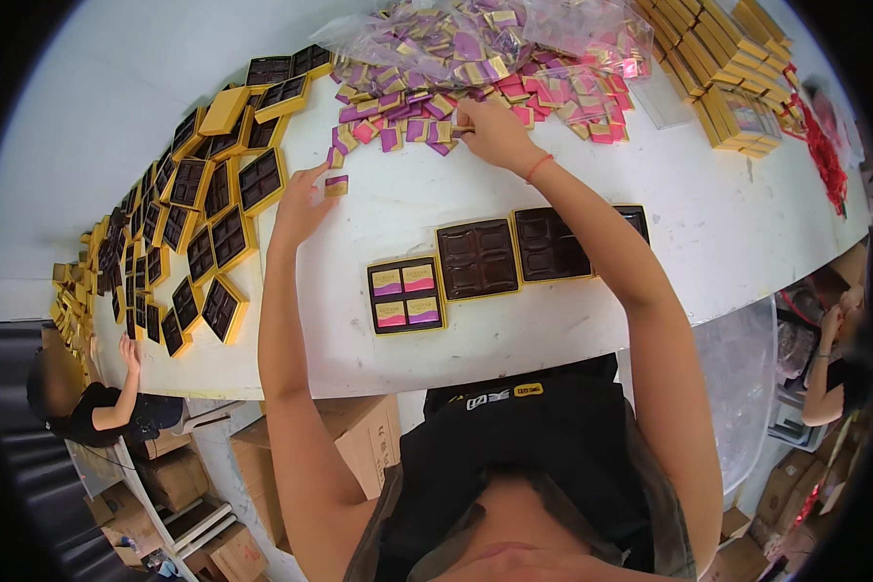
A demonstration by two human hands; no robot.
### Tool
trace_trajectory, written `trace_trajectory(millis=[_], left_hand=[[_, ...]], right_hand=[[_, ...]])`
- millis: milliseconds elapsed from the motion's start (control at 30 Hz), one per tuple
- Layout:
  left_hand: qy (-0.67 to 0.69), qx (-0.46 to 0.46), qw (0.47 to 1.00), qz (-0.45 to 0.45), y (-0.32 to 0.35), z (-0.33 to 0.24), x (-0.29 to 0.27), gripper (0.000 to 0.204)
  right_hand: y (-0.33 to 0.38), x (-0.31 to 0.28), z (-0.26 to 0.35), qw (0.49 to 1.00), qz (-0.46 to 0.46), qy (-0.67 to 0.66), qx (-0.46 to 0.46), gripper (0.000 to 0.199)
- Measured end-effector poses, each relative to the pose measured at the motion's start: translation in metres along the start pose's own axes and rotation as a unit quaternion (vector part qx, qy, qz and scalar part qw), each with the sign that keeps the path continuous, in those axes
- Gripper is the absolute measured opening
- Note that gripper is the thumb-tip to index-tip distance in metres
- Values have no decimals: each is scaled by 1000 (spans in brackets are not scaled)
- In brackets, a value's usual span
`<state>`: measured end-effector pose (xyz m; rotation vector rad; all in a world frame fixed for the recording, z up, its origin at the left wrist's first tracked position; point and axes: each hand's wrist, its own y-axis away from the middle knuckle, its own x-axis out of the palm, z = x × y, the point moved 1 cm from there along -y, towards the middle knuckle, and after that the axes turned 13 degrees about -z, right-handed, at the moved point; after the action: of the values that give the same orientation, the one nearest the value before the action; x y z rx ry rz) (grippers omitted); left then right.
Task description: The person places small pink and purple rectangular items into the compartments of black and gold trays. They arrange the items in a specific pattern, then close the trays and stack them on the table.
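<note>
My left hand (pixel 304 204) is at the left end of a heap of small wrapped squares. A purple-and-gold wrapped square (pixel 337 185) sits between its thumb and forefinger. Farther right, my right hand (pixel 496 135), with a red string at the wrist, reaches into the heap (pixel 417 107) of purple, pink and gold squares. Its fingertips are closed on a gold-edged wrapped square (pixel 462 130), partly hidden. Nearer me stands a box (pixel 407 330) with four compartments, each holding a wrapped square. Beside it are two boxes with dark trays (pixel 477 258) (pixel 550 244); my right forearm covers part of the right-hand row.
Many yellow boxes with dark trays (pixel 231 238) are piled along the left. Clear plastic bags (pixel 572 29) lie over the heap. Stacked gold boxes (pixel 737 116) and red tassels (pixel 824 145) are at the far right. Other people (pixel 107 398) are at the left and right edges.
</note>
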<state>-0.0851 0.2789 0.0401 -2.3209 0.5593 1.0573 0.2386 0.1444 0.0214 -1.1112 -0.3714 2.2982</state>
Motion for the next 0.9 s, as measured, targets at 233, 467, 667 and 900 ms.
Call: trace_trajectory(millis=[233, 467, 667, 900], left_hand=[[-35, -63, 997, -5, 8, 7, 10, 32], [328, -75, 924, 181, 53, -123, 26, 25], [347, -101, 904, 227, 63, -155, 44, 26], [206, -64, 951, 221, 64, -155, 47, 17]], right_hand=[[70, -91, 75, 977, 50, -203, -39, 22], [136, -129, 76, 898, 88, -406, 145, 16], [152, -122, 74, 883, 82, -412, 210, 20], [166, -110, 86, 968, 75, -238, 34, 28]])
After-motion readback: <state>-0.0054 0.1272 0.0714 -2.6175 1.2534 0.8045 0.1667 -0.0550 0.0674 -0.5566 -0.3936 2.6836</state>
